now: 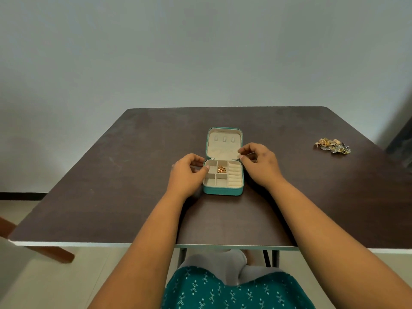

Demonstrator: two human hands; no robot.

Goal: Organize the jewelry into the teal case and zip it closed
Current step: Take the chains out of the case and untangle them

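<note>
While the case point(223, 172) lies open between my hands, one gold piece point(221, 169) in its tray, the remaining jewelry point(333, 146) sits well off to the right. My right hand point(259, 165) is nearer, fingers curled at the hinge; my left hand point(189, 172) touches the rim; I cannot tell if either pinches anything.
</note>
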